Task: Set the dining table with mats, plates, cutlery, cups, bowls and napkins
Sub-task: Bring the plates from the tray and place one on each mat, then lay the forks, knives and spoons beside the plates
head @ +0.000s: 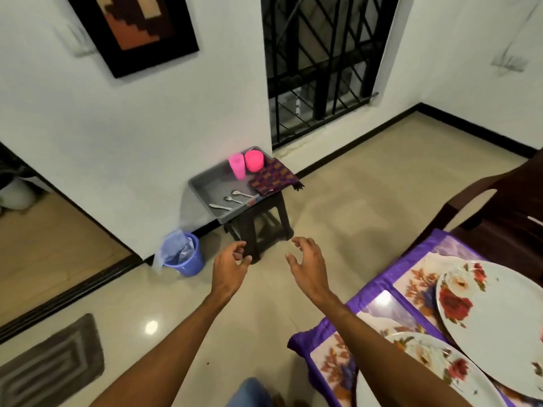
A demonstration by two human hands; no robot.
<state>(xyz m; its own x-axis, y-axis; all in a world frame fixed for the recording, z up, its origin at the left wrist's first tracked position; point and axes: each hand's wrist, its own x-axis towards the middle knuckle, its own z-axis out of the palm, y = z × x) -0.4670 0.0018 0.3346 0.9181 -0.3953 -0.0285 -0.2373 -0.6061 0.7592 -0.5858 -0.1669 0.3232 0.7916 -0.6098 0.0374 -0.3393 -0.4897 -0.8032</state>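
Seemingly reaching out for cutlery, the left hand [230, 267] is loosely curled and the right hand [305, 265] spread, both empty, with the gray tray [202, 186] well beyond the fingertips. Ahead of the left fingers the knife [219, 207], fork [232, 199] and spoon [241, 194] lie side by side, long axes across the tray, heads toward the wall, handles toward the patterned napkin [271, 177]. Pinching each by that handle end and lifting it level would likely serve best.

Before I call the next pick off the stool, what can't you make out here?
Head view only:
Cutlery in the grey tray: too small to tell the pieces apart.
Patterned cloth: folded, count hidden.
Nearer plate: cut by the bottom edge.
Purple mats: cut by the right and bottom edges.
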